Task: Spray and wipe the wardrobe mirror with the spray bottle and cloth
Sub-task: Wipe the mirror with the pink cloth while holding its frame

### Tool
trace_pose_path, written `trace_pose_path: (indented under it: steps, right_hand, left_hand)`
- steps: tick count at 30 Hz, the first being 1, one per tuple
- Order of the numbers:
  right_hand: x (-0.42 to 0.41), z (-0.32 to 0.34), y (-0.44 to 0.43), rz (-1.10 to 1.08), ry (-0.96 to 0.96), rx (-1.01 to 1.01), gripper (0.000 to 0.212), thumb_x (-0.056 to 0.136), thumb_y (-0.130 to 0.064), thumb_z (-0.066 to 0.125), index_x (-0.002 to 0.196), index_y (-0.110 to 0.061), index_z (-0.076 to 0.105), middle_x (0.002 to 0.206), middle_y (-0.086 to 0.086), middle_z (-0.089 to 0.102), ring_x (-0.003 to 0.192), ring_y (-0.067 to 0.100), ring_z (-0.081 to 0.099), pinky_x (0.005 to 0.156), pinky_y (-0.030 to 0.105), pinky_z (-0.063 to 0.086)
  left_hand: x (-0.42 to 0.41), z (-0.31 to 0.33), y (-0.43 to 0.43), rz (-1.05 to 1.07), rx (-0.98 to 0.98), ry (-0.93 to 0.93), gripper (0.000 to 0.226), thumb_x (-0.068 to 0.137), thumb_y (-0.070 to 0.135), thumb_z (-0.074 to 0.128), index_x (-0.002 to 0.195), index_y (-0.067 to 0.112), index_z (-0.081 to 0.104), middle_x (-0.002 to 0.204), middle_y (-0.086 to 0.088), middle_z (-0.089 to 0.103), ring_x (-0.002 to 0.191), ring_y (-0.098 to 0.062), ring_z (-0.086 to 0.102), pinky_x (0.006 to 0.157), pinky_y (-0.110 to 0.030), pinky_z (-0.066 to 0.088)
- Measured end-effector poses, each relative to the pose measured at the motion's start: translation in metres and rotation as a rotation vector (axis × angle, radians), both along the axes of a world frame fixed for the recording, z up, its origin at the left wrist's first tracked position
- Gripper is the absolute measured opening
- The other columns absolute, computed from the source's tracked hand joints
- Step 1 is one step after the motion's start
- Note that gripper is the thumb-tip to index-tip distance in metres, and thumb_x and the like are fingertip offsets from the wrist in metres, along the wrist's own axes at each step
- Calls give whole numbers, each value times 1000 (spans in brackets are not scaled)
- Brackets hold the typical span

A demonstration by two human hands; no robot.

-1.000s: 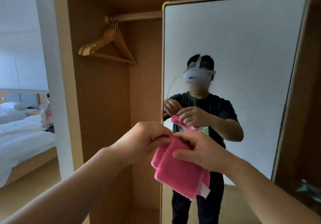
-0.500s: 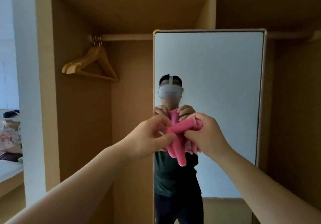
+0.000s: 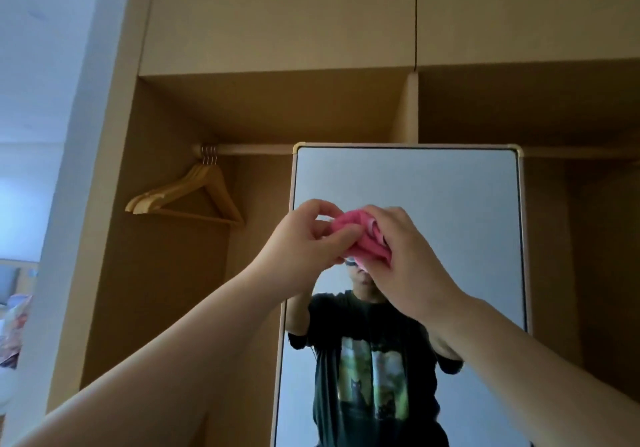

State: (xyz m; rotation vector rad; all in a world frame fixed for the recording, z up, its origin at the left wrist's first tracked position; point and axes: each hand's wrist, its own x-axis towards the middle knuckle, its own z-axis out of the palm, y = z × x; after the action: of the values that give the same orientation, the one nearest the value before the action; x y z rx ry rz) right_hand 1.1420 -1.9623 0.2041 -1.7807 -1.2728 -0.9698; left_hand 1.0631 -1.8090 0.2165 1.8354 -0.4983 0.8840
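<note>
Both hands raised in front of the wardrobe mirror (image 3: 450,204), bunching a pink cloth (image 3: 360,235) between them. Left hand (image 3: 304,238) pinches the cloth's left side, thumb and curled fingers closed on it. Right hand (image 3: 405,263) wraps over the cloth's right side, fingers curled round it, back of hand toward the camera. Cloth is balled up, held in the air before the upper-middle part of the glass; cannot tell if it touches the mirror. Mirror has a thin light frame with rounded top corners and stands in an open wooden wardrobe (image 3: 277,30). Reflection shows the person's dark printed T-shirt (image 3: 374,370) and raised arms, with the hands covering the face area. Left of the mirror, wooden hangers (image 3: 194,197) hang from the rail (image 3: 249,149). Spray bottle not in view. Far left, part of a bed (image 3: 14,322) in the next room.
</note>
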Motion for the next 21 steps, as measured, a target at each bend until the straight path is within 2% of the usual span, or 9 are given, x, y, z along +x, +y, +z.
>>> trace_pose_path:
  steps: [1, 3, 6, 7, 9, 13, 15, 18, 21]
  right_hand:
    - [4, 11, -1, -21, -17, -29, 46, 91, -12, 65, 131, -31, 52, 120, -7, 49, 107, 12, 55, 93, 34, 52]
    - [7, 36, -2, -40, -52, -85, 52, 90, -3, 63, 134, -26, 52, 122, -5, 55, 109, 11, 56, 95, 32, 52]
    - [-5, 77, 0, -15, -115, -144, 49, 83, 8, 56, 119, -24, 60, 97, -18, 65, 91, 7, 64, 73, 19, 56]
    - [-9, 91, 2, -23, -150, -162, 45, 79, 10, 54, 108, -23, 63, 86, -19, 65, 83, 6, 65, 65, 18, 54]
    - [-14, 120, 13, -123, -258, -194, 37, 77, 10, 51, 96, -20, 62, 81, -13, 63, 78, 9, 62, 64, 28, 50]
    - [-16, 175, 45, -362, -371, -193, 30, 78, 8, 44, 88, -18, 57, 85, 0, 61, 80, 23, 57, 62, 30, 38]
    - [-18, 191, 61, -435, -352, -212, 29, 76, 6, 41, 83, -19, 54, 82, -2, 61, 79, 24, 57, 55, 26, 34]
    - [-19, 200, 82, -333, -194, -239, 25, 68, -4, 36, 76, -15, 57, 75, -9, 66, 67, 14, 60, 41, 11, 36]
    - [-9, 203, 97, -397, -132, -238, 13, 79, -4, 52, 83, -16, 56, 75, -6, 59, 63, 12, 52, 42, 11, 34]
  left_hand:
    - [-1, 5, 2, 27, 14, -8, 27, 88, 33, 68, 107, 17, 57, 86, -5, 76, 81, -25, 73, 70, -34, 61]
    - [0, 13, 12, 119, 11, -56, 25, 88, 39, 65, 102, 20, 59, 82, 4, 75, 75, -14, 73, 60, -24, 58]
    - [7, 19, 35, 428, 16, -169, 14, 88, 33, 67, 93, 23, 60, 71, 9, 70, 63, 5, 65, 49, -8, 45]
    - [10, 20, 44, 537, 41, -188, 12, 87, 31, 68, 93, 23, 60, 73, 10, 67, 65, 5, 64, 48, -8, 43]
    - [17, 21, 59, 677, 122, -184, 12, 87, 30, 66, 96, 24, 60, 81, 12, 64, 72, -4, 63, 54, -13, 46]
    - [31, 31, 77, 720, 254, -181, 19, 88, 18, 61, 107, 19, 59, 94, 5, 63, 87, -16, 60, 78, -36, 54]
    - [38, 37, 83, 719, 273, -177, 27, 87, 14, 59, 114, 17, 57, 99, 3, 62, 91, -18, 59, 82, -37, 53]
    - [51, 40, 88, 680, 271, -172, 37, 87, 16, 59, 124, 16, 52, 105, 3, 60, 93, -17, 58, 82, -33, 53]
    - [62, 39, 90, 638, 288, -141, 51, 86, 21, 59, 134, 18, 43, 108, 8, 57, 96, -16, 60, 84, -35, 55]
